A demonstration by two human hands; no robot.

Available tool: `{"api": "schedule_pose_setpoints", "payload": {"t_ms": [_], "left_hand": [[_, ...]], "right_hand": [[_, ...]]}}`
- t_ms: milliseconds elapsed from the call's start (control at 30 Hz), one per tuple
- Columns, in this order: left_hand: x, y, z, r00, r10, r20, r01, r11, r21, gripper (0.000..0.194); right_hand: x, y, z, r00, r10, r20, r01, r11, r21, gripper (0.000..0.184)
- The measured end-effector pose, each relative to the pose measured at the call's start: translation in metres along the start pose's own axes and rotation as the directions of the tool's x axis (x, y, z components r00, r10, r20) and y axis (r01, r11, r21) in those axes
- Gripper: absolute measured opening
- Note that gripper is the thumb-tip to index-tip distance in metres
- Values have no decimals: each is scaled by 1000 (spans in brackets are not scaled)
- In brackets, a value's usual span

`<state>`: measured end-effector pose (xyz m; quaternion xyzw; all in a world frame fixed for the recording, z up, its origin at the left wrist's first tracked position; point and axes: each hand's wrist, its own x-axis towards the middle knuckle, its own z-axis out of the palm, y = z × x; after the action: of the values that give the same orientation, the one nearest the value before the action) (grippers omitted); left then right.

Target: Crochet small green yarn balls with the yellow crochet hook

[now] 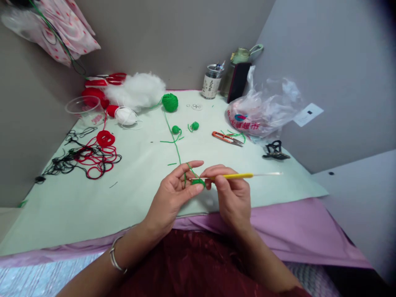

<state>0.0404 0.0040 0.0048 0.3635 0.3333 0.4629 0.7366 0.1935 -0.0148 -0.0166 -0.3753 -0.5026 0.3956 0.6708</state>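
Note:
Between thumb and fingers, my left hand (173,189) pinches a small green crochet piece (198,182). Green yarn (177,152) runs over its raised index finger and back across the table to a green yarn ball (170,102). My right hand (232,192) grips a crochet hook (238,176) by its yellow handle. The hook's metal tip lies at the green piece, close to my left fingers; whether it passes through a loop is too small to tell. Two small green crocheted balls (176,130) with yarn tails rest beyond my hands.
Orange thread snips (228,138) lie at right, near a plastic bag (262,111) and a black hair clip (276,150). Tangled red and black yarn (89,159) spreads at left, before white stuffing (136,90) and a clear plastic cup (88,111). A pen jar (212,84) and phone (239,82) stand at back.

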Motion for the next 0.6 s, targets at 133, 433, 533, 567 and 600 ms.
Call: {"api": "schedule_pose_setpoints", "payload": {"t_ms": [133,433,533,567,600], "left_hand": [[0,-2,-2,999,34,12,-35,997,64,42],[-1,1,-3,998,32,-57,-28,997,69,38],[0,1,-1,998,-14,-66,13,1000,-21,44],[1,2,-1,997,-60,-49,57,996,-63,47],[2,3,-2,994,-110,-28,107,989,-103,48]], "right_hand": [[-5,0,5,988,-157,-13,152,972,-178,18],[-4,1,3,984,-176,22,176,958,-225,22],[-9,0,3,913,-375,162,402,755,-518,29],[-10,-1,2,892,-405,202,444,696,-564,31],[-10,-3,2,886,-413,213,455,680,-575,31]]}}
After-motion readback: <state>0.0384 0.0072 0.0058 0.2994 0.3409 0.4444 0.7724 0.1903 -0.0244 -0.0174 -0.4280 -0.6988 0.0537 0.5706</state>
